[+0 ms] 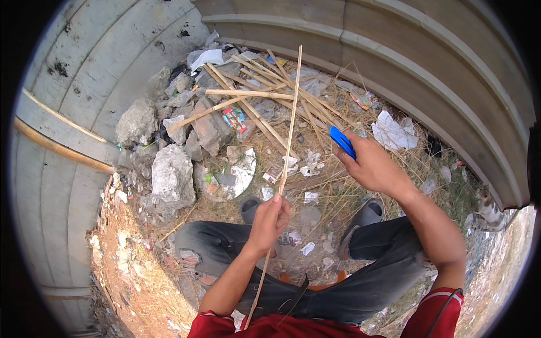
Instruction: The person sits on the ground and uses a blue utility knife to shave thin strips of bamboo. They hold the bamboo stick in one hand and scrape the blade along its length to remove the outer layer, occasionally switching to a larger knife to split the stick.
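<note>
Straw-coloured wood forms the strip (292, 121), a long, thin piece clamped in the left hand (269, 225): the fingers are curled around it, and the thumb lies along its length. The right hand (372, 163) is closed on a blue tool (342, 142) with a slim handle; no blade can be made out. The two hands are well apart, the right one reaching farther out.

Controlling relation: the strip's long axis runs roughly straight ahead of the person, leaning slightly right at the far end. Its near section passes below the left hand and across the dark jeans (383, 245) toward the red shirt (418, 320). The blue tool lies to the right of this axis, beyond the left-hand grip, with a visible gap between tool and strip. The tool is set obliquely, its outer end angled to the left. The left hand is on the strip; the right hand is beside its far section. Any height difference cannot be told.

Surroundings: other strips (251, 93) lie crossed in a pile on the littered ground (332, 191). Rocks (172, 174) lie left of the pile; a ribbed wall (428, 56) stands behind it.
</note>
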{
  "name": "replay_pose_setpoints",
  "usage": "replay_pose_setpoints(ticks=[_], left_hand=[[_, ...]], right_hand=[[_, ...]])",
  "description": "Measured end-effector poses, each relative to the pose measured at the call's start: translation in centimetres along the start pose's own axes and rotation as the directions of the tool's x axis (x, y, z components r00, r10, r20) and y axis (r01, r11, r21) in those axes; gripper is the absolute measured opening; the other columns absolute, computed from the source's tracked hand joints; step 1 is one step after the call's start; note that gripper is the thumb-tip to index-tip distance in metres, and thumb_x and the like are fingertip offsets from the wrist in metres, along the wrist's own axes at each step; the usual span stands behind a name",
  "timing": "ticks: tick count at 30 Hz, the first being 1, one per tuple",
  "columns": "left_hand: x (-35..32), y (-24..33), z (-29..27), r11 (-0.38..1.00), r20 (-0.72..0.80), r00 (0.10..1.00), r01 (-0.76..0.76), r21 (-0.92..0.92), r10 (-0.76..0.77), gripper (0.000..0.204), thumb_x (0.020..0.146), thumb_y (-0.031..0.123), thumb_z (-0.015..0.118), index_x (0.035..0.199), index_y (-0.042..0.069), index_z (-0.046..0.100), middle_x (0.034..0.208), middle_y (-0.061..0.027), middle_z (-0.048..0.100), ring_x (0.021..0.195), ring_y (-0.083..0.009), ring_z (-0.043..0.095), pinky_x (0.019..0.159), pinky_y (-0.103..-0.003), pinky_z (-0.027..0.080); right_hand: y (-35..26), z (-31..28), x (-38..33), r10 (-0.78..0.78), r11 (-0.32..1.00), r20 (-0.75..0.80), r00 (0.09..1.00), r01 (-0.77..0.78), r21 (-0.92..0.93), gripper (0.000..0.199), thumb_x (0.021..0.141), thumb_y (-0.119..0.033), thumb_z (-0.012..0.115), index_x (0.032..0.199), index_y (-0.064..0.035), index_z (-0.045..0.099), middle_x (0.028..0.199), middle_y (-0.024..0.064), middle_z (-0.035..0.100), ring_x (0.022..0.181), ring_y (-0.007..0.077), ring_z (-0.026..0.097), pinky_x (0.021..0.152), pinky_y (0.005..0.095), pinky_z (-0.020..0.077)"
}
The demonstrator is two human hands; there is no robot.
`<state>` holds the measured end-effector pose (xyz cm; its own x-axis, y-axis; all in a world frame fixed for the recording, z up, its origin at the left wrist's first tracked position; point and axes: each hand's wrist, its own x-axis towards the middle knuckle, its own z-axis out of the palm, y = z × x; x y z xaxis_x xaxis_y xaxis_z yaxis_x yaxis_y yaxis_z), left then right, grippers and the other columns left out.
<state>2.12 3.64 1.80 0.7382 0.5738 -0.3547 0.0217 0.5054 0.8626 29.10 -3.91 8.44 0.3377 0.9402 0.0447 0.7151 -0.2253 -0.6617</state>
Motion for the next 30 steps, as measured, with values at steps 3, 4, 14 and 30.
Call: replay_pose_setpoints(ticks=[3,4,14,30], left_hand=[[0.0,0.1,0.6,0.998,0.025,0.998,-0.056,0.018,0.056,0.026,0.106,0.030,0.053,0.103,0.004,0.054,0.062,0.0074,0.037,0.050,-0.0024,0.030,0.045,-0.023,0.020],[0.0,0.5,1.1,0.998,0.021,0.998,-0.054,0.044,0.053,0.025,0.105,0.029,0.055,0.105,0.004,0.054,0.063,0.0072,0.038,0.051,-0.0023,0.031,0.046,-0.023,0.021],[1.0,-1.5,0.8,0.927,-0.100,0.983,-0.110,0.357,0.156,0.028,0.100,0.031,0.066,0.096,0.004,0.059,0.073,0.0063,0.053,0.067,-0.0023,0.042,0.057,-0.023,0.034],[-0.5,-2.9,0.9,0.906,-0.136,0.977,-0.096,0.412,0.165,0.048,0.106,0.040,0.052,0.073,0.005,0.049,0.057,0.0031,0.042,0.054,-0.0062,0.038,0.050,-0.029,0.031]], right_hand=[[-1.6,1.8,-1.0,-0.047,0.999,0.149,0.988,0.048,-0.006,0.024,0.091,-0.021,0.061,0.089,0.0025,0.065,0.075,0.0261,0.066,0.076,0.0469,0.065,0.071,0.0531,0.0511],[-1.9,2.3,-1.4,-0.056,0.998,0.209,0.976,0.063,-0.024,0.025,0.090,-0.022,0.062,0.087,0.0027,0.067,0.077,0.0263,0.067,0.078,0.0467,0.067,0.074,0.0533,0.0535],[-3.0,6.4,-2.9,-0.100,0.969,0.375,0.921,0.175,-0.171,0.024,0.085,-0.020,0.062,0.079,0.0017,0.069,0.076,0.0241,0.070,0.072,0.0436,0.071,0.065,0.0519,0.0575],[3.5,-1.3,4.5,-0.014,0.912,-0.274,0.962,-0.100,-0.398,0.021,0.091,-0.019,0.062,0.093,0.0016,0.066,0.073,0.0257,0.066,0.072,0.0440,0.067,0.065,0.0520,0.0519]])
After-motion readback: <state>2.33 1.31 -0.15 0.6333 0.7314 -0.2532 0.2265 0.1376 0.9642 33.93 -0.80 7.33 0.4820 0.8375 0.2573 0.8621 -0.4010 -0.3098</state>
